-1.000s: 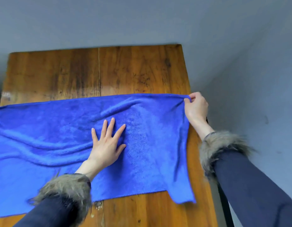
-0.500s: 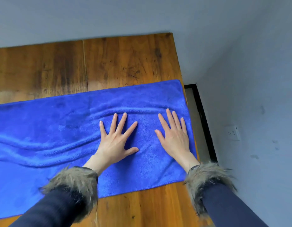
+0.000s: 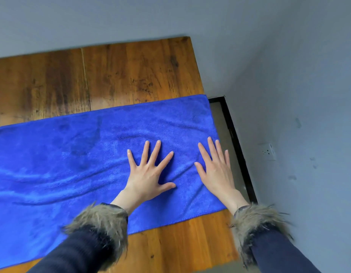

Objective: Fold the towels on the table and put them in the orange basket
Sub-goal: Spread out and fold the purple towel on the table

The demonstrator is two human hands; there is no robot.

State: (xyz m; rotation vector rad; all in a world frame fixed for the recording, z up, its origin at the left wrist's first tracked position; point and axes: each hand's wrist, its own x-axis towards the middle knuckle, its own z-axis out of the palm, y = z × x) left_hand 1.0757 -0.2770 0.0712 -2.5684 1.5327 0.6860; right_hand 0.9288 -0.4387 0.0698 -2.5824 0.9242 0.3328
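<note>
A blue towel [image 3: 72, 154] lies spread across the wooden table [image 3: 121, 75], reaching past the left edge of the view, with soft wrinkles running along its length. My left hand [image 3: 149, 174] rests flat on it, fingers spread, right of its middle. My right hand [image 3: 216, 170] lies flat, fingers apart, close to the towel's right edge, which sits at the table's right side. Neither hand holds anything. No orange basket is in view.
Grey walls stand behind the table and to the right. A narrow floor gap with a black skirting strip [image 3: 237, 146] runs between the table's right edge and the right wall. A wall socket [image 3: 268, 152] sits on that wall.
My right hand let go of the towel's far right corner and came down flat on the cloth. Both hands now sit a little farther right, and the right end lies flatter.
</note>
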